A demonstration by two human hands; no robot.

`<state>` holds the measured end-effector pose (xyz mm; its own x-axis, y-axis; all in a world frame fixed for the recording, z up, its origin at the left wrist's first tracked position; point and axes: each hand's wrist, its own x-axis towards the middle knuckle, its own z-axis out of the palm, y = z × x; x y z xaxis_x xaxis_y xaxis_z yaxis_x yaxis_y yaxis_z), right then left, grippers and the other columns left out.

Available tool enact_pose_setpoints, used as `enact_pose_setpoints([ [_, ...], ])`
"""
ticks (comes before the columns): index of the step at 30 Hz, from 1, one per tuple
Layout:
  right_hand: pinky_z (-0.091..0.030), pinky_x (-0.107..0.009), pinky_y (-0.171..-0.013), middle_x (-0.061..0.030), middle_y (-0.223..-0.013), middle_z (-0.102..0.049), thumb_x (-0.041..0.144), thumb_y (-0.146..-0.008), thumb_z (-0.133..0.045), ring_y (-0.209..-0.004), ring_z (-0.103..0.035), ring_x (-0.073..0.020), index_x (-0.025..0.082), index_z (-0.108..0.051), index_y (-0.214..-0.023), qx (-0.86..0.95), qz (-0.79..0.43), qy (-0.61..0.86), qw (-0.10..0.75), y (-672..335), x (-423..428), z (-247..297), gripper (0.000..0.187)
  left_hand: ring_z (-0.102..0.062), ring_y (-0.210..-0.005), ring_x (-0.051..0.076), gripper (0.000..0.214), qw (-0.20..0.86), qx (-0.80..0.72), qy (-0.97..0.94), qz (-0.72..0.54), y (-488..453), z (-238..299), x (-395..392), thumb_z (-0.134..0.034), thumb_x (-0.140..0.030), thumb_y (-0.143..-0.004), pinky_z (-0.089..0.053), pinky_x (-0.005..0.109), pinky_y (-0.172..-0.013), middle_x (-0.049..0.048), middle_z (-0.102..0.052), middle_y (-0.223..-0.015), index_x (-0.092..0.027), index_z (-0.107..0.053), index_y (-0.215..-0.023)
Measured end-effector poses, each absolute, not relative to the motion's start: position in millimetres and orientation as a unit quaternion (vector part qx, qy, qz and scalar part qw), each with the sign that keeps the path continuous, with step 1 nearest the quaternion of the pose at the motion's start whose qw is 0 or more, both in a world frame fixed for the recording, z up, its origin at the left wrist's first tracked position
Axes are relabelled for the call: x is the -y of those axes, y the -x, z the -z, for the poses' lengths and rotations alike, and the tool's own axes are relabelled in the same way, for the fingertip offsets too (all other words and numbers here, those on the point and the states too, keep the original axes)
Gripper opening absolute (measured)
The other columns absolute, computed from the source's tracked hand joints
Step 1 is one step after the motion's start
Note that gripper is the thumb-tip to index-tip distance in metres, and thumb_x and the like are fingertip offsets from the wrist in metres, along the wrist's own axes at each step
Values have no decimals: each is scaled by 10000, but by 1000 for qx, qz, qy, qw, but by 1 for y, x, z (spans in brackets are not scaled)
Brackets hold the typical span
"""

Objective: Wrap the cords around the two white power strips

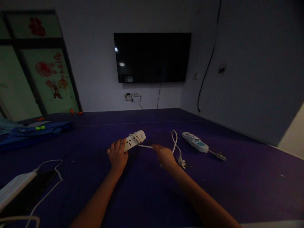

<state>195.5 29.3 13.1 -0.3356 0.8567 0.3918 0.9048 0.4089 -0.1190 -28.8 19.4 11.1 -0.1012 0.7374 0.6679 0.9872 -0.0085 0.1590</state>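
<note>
A white power strip (134, 140) lies on the dark purple floor mat (147, 190), with part of its white cord wound round its far end. My left hand (117, 155) grips the strip's near end, fingers curled over it. My right hand (164, 155) pinches the white cord (145, 146) a short way from the strip. The cord loops on to the right (175, 139) and ends in a plug (182, 163) lying just beside my right wrist.
A second power strip (195, 142) with its short cord and plug (220, 156) lies to the right. Another white strip (14, 187) with cord lies at the near left. Blue fabric (30, 133) sits at the far left. A wall-mounted TV (152, 57) hangs ahead.
</note>
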Motion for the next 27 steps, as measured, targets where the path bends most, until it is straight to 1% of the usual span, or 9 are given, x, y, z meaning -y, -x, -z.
enact_pose_setpoints([
  [3, -454, -278, -723, -80, -1035, -667, 36, -822, -401, -884, -643, -194, 235, -569, -1167, 812, 63, 537, 221, -198, -30, -11, 432, -484, -1065, 299, 549, 196, 678, 654, 272, 28, -9, -21, -562, -211, -746, -322, 417, -845, 112, -583, -1195, -233, -477, -1288],
  [6, -450, -278, -736, -74, -1014, -664, 20, -811, -404, -876, -633, -192, 233, -571, -1169, 815, 63, 527, 233, -198, -29, -10, 450, -519, -1019, 292, 570, 188, 679, 671, 232, 28, -7, -21, -575, -279, -750, -305, 424, -862, 121, -601, -1119, -225, -452, -1304],
  [11, -443, -282, -785, -80, -1013, -657, -3, -800, -400, -897, -615, -186, 216, -571, -1178, 823, 81, 498, 261, -197, -26, -7, 469, -573, -960, 286, 726, 156, 681, 689, 195, 26, -7, -19, -586, -400, -734, -321, 420, -862, 133, -598, -1072, -215, -331, -1388],
  [15, -452, -296, -781, -91, -1000, -657, 13, -818, -395, -874, -615, -189, 206, -580, -1169, 827, 106, 480, 273, -196, -25, -4, 441, -597, -943, 289, 825, 127, 686, 686, 207, 25, -8, -17, -582, -442, -722, -372, 399, -829, 127, -590, -1088, -228, -215, -1431],
  [18, -460, -301, -766, -92, -998, -654, 12, -823, -386, -851, -618, -189, 203, -582, -1165, 834, 118, 464, 275, -194, -24, -2, 438, -620, -916, 281, 857, 75, 693, 679, 228, 25, -8, -17, -565, -448, -731, -423, 351, -739, 136, -564, -1145, -229, -145, -1445],
  [20, -465, -298, -747, -88, -989, -652, 10, -819, -392, -830, -619, -186, 206, -574, -1178, 839, 123, 454, 272, -192, -24, 0, 448, -633, -892, 283, 875, 49, 700, 673, 233, 26, -8, -17, -556, -463, -738, -437, 340, -697, 148, -551, -1174, -234, -105, -1453],
  [23, -471, -289, -715, -90, -966, -650, 1, -810, -396, -793, -619, -177, 193, -557, -1203, 850, 128, 434, 269, -191, -24, 2, 466, -640, -893, 291, 890, 36, 707, 666, 234, 26, -9, -17, -556, -471, -742, -443, 343, -697, 164, -554, -1174, -239, -79, -1457],
  [27, -483, -303, -694, -98, -953, -653, 9, -819, -393, -763, -616, -176, 172, -546, -1217, 866, 162, 383, 279, -193, -25, 5, 457, -641, -898, 291, 863, 34, 705, 670, 230, 26, -10, -17, -528, -502, -761, -441, 343, -705, 161, -562, -1156, -246, -90, -1458],
])
